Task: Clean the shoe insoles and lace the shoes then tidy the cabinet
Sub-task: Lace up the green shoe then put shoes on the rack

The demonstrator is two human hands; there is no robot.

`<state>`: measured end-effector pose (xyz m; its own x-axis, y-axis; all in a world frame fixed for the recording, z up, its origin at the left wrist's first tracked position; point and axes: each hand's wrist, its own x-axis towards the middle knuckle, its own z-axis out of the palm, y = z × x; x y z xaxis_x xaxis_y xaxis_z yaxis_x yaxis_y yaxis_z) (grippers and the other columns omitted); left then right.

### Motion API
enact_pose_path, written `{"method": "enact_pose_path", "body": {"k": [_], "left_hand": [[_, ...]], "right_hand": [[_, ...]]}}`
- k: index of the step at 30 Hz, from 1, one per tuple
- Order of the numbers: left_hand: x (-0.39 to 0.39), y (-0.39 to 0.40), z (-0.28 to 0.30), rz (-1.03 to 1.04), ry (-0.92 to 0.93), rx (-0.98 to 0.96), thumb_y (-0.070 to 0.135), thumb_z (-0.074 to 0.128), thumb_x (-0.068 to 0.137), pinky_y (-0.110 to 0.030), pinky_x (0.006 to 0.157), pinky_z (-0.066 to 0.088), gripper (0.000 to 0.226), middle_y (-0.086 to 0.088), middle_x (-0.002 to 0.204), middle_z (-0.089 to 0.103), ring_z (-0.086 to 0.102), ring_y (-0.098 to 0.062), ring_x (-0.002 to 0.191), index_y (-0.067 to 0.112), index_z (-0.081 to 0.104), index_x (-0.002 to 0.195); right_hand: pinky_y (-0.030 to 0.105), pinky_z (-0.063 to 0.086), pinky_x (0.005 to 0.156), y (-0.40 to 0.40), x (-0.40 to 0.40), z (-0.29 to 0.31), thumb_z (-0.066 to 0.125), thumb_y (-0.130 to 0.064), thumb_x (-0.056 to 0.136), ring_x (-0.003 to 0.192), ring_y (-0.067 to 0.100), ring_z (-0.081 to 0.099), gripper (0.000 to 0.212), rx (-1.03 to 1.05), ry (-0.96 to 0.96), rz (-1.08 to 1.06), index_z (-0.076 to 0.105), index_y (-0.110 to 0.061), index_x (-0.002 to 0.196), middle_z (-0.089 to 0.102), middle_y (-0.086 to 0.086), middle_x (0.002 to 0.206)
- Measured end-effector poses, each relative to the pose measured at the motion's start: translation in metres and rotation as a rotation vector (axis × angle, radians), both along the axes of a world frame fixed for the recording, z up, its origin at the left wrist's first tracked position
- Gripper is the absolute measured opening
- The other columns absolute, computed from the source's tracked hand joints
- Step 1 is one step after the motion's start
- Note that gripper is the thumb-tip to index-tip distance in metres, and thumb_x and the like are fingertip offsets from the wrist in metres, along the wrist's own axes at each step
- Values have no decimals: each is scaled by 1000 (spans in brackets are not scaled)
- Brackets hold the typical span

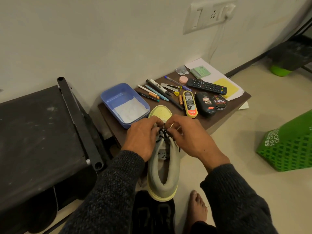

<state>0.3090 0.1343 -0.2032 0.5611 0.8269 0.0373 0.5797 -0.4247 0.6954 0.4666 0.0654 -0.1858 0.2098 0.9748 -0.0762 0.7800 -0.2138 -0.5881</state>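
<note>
A black fabric-topped shoe cabinet with tubular frame (38, 132) fills the left of the scene, standing against the pale wall; just right of it sits a low dark brown wooden table (224, 114), its far edge at the wall. A green plastic lattice basket (290, 147) lies tilted on the floor at the far right, well apart from the table. On the table's left part rests a blue rectangular plastic tub (116, 97) with white paper inside; to its right lie pens, a black remote control (207, 86), a yellow Kiwi shoe-polish applicator (190, 103) and two dark Cherry polish containers (211, 103). The grey-green sneaker with pale yellow toe and sole (163, 169) lies across the table's near edge, toe pointing far, heel overhanging toward the person; a black shoe (153, 215) sits on the floor just beneath the heel. The left hand (143, 137) and right hand (189, 137) meet over the sneaker's eyelets, each with fingertips pressed together pinching the black shoelace (163, 133), which crosses the tongue.
</note>
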Motion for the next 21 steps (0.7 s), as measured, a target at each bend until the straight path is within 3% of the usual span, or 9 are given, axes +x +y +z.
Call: {"method": "enact_pose_path", "body": {"k": [2,6,14,18,21], "left_hand": [[4,1,-2,-9,30,16,18,56,102,-40,91,54,15,3,102,66,60,-14,96,26,67,108],[7,4,-4,-66,109,92,21,53,103,-44,86,53,9,3,99,60,58,-18,93,26,61,105],[6,3,-5,-134,182,83,22,43,107,-41,89,50,9,6,108,51,53,-15,95,27,51,107],[6,2,-6,-113,177,28,18,40,107,-32,86,45,11,3,109,50,50,-15,96,25,48,105],[5,3,-4,-112,170,3,17,39,108,-27,84,41,11,2,110,50,50,-14,97,25,45,103]], "right_hand": [[20,50,73,2,-2,0,63,-16,97,89,5,59,12,34,-38,16,68,-25,104,68,-8,101],[37,53,80,1,-7,3,57,-14,99,92,15,58,8,7,-80,21,62,-19,102,64,-2,100],[27,51,71,-5,-1,4,53,-15,102,85,6,57,10,-23,21,-50,58,-24,100,63,-9,95],[36,57,77,1,-5,-4,56,-26,102,89,10,63,9,47,108,-173,63,-29,106,67,-6,97],[38,57,79,6,-10,-8,63,-23,98,91,14,63,8,36,54,-174,65,-29,104,69,-2,100]]}}
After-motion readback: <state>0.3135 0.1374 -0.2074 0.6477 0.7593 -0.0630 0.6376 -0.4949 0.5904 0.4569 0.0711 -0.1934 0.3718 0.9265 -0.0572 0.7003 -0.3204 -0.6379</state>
